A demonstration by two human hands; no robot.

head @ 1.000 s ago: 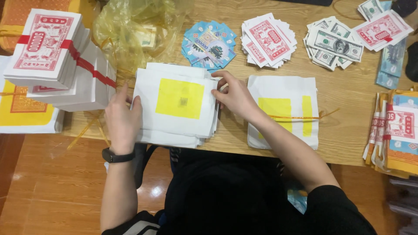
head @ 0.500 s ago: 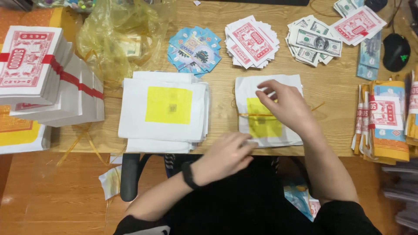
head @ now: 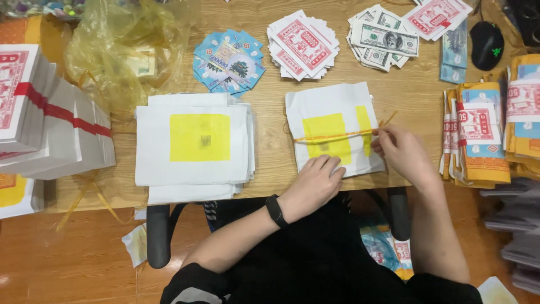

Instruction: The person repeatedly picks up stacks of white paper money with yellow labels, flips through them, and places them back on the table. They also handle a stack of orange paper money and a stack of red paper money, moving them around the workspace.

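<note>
Your left hand (head: 312, 183) lies flat and open on the near edge of the small white paper stack (head: 334, 129), which sits at the desk's (head: 270, 84) front edge, right of centre; the palm presses the sheets down and grips nothing. Your right hand (head: 399, 149) is at the stack's right side, its fingers pinched shut on the end of the thin yellow strap (head: 334, 135).

The strap runs crosswise over the stack, left to right, roughly parallel to the desk's front edge, across the yellow square printed on the top sheet. Its free end points toward the desk's right edge, so the right hand is the nearer one to it; the left hand is just in front of the strap, not touching it.

The larger white stack (head: 194, 146) rests untied to the left along the same front edge, well apart from both hands.
</note>
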